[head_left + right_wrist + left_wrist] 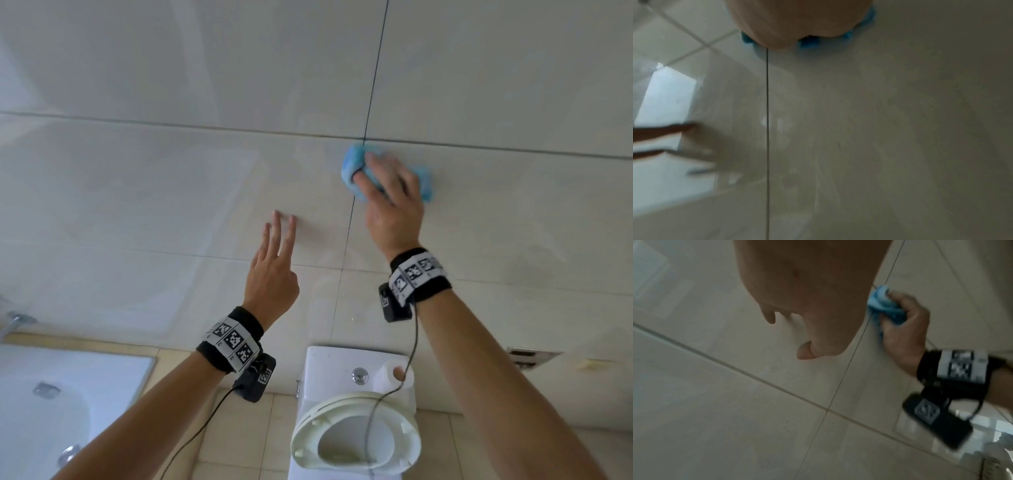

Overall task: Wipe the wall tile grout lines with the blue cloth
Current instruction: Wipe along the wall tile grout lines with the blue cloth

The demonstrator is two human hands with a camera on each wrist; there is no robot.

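Crumpled blue cloth [352, 164] pressed on beige wall tile [171, 192] at grout crossing, right hand [394, 205] fingers clamped on it; left hand [274, 270] fingers straight, apart, touching tile.

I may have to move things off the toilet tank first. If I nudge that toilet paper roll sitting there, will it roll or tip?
The toilet paper roll appears to stand on end on the tank lid, so it probably won't roll unless it tips. It looks light, so a nudge would likely slide it. It sits near the lid's edge, so it could fall.
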